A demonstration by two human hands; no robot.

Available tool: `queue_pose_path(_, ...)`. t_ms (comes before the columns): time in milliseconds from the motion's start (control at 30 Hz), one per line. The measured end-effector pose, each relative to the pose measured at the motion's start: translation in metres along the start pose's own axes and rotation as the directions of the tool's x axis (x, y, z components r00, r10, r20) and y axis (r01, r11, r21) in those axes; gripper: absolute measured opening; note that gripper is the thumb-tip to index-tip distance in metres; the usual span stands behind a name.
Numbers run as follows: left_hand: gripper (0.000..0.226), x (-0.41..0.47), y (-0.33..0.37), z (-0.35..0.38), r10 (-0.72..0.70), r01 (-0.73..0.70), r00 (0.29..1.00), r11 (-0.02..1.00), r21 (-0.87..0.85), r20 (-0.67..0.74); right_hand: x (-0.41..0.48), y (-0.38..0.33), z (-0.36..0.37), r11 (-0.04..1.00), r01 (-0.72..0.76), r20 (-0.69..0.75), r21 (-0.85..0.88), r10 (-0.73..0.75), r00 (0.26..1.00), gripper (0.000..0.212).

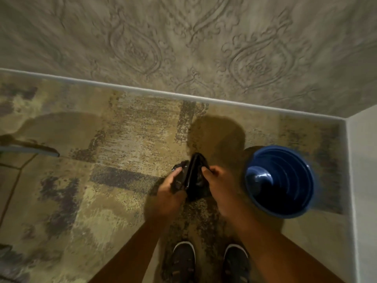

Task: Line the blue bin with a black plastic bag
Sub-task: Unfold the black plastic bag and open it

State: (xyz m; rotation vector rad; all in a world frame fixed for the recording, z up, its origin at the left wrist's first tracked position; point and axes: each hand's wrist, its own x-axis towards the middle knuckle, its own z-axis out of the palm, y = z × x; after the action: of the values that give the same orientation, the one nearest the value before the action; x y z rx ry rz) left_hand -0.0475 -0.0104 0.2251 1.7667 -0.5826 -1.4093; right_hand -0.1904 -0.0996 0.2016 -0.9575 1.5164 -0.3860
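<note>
A folded, crumpled black plastic bag (193,176) hangs in front of me at waist height, gripped from both sides. My left hand (170,193) pinches its left edge and my right hand (219,186) pinches its right edge. The blue bin (285,160) stands upright on the carpet just right of my right hand, round and ribbed inside, with nothing visible in it. The bag is outside the bin and apart from it.
A patterned carpet (102,160) covers the floor up to a white skirting (142,89) and an embossed wall. A plain wall corner (363,160) stands right of the bin. My two shoes (210,262) show below. A grey bar (30,150) lies at the left.
</note>
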Motion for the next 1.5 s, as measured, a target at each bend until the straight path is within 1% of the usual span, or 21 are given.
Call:
queue_pose_path(67, 0.101, -0.026, 0.025, -0.004, 0.034, -0.043, 0.997, 0.991, 0.127, 0.07, -0.026, -0.025, -0.022, 0.999, 0.029, -0.03, 0.018, -0.028, 0.999, 0.019)
queue_pose_path(133, 0.106, -0.045, 0.053, -0.004, 0.03, -0.054, 0.991, 0.982, 0.184, 0.132, -0.051, -0.051, -0.042, 0.999, 0.046, -0.064, 0.007, -0.046, 0.997, 0.017)
queue_pose_path(167, 0.099, -0.051, 0.066, -0.002, 0.022, -0.048, 0.984, 0.988, 0.146, 0.179, -0.063, -0.064, -0.05, 0.999, 0.041, -0.065, 0.018, -0.039, 0.997, 0.018)
queue_pose_path(233, 0.055, -0.058, 0.087, 0.004, 0.069, -0.095, 0.972, 0.99, 0.107, 0.223, -0.082, -0.082, -0.065, 0.998, 0.029, -0.063, 0.053, -0.026, 0.998, 0.022)
queue_pose_path(267, 0.034, -0.064, 0.102, 0.008, 0.114, -0.136, 0.979, 0.983, 0.122, 0.171, -0.092, -0.093, -0.075, 0.998, 0.034, -0.073, 0.061, -0.03, 0.997, 0.022)
queue_pose_path(333, 0.031, -0.07, 0.126, 0.011, 0.152, -0.154, 0.988, 0.98, 0.128, 0.028, -0.107, -0.108, -0.094, 0.997, 0.042, -0.09, 0.057, -0.037, 0.995, 0.021)
queue_pose_path(467, 0.018, -0.077, 0.17, 0.012, 0.058, -0.055, 0.998, 0.993, -0.102, 0.029, -0.127, -0.131, -0.135, 0.995, 0.013, -0.132, 0.099, 0.001, 0.991, 0.016)
queue_pose_path(567, 0.032, -0.086, 0.191, 0.013, -0.012, 0.039, 0.994, 0.966, -0.255, 0.107, -0.138, -0.139, -0.157, 0.995, 0.043, -0.165, 0.089, -0.028, 0.986, 0.015)
queue_pose_path(700, 0.039, -0.095, 0.205, 0.013, -0.1, 0.181, 0.97, 0.906, -0.383, 0.222, -0.147, -0.139, -0.177, 0.991, 0.111, -0.206, -0.071, -0.123, 0.971, 0.01)
queue_pose_path(767, 0.038, -0.096, 0.209, 0.016, -0.148, 0.241, 0.958, 0.88, -0.409, 0.244, -0.154, -0.135, -0.184, 0.92, 0.213, -0.311, -0.329, -0.319, 0.896, 0.008)
queue_pose_path(833, 0.036, -0.1, 0.213, 0.023, -0.164, 0.261, 0.954, 0.869, -0.421, 0.251, -0.168, -0.133, -0.187, 0.764, 0.254, -0.397, -0.593, -0.552, 0.733, 0.018)
queue_pose_path(867, 0.036, -0.101, 0.213, 0.028, -0.165, 0.259, 0.956, 0.867, -0.425, 0.244, -0.174, -0.136, -0.187, 0.719, 0.305, -0.393, -0.624, -0.627, 0.673, 0.022)
queue_pose_path(900, 0.036, -0.103, 0.214, 0.033, -0.166, 0.253, 0.958, 0.871, -0.42, 0.234, -0.182, -0.14, -0.183, 0.711, 0.381, -0.363, -0.591, -0.656, 0.661, 0.024)
queue_pose_path(967, 0.038, -0.107, 0.215, 0.044, -0.17, 0.253, 0.959, 0.874, -0.415, 0.226, -0.199, -0.151, -0.166, 0.763, 0.455, -0.242, -0.459, -0.6, 0.763, 0.034)
queue_pose_path(1033, 0.043, -0.112, 0.217, 0.056, -0.171, 0.252, 0.961, 0.866, -0.431, 0.218, -0.213, -0.158, -0.145, 0.806, 0.429, -0.081, -0.407, -0.499, 0.863, 0.064)
queue_pose_path(1133, 0.043, -0.121, 0.219, 0.069, -0.15, 0.23, 0.966, 0.87, -0.437, 0.209, -0.221, -0.155, -0.124, 0.801, 0.403, 0.012, -0.442, -0.444, 0.896, 0.094)
queue_pose_path(1167, 0.039, -0.122, 0.219, 0.072, -0.138, 0.212, 0.971, 0.873, -0.44, 0.194, -0.222, -0.155, -0.122, 0.812, 0.396, -0.002, -0.429, -0.439, 0.898, 0.09)
queue_pose_path(1233, 0.035, -0.122, 0.218, 0.076, -0.13, 0.182, 0.98, 0.886, -0.426, 0.148, -0.223, -0.153, -0.121, 0.835, 0.409, -0.049, -0.368, -0.457, 0.888, 0.061)
queue_pose_path(1333, 0.045, -0.126, 0.222, 0.083, -0.118, 0.147, 0.988, 0.915, -0.375, 0.101, -0.223, -0.149, -0.123, 0.832, 0.451, -0.113, -0.323, -0.507, 0.854, 0.021)
queue_pose_path(1433, 0.065, -0.13, 0.22, 0.084, -0.034, 0.075, 0.989, 0.955, -0.288, 0.144, -0.218, -0.145, -0.131, 0.861, 0.427, -0.211, -0.276, -0.487, 0.847, 0.016)
queue_pose_path(1500, 0.063, -0.129, 0.217, 0.084, -0.027, 0.062, 0.988, 0.97, -0.237, 0.15, -0.213, -0.143, -0.14, 0.897, 0.384, -0.268, -0.217, -0.433, 0.86, 0.012)
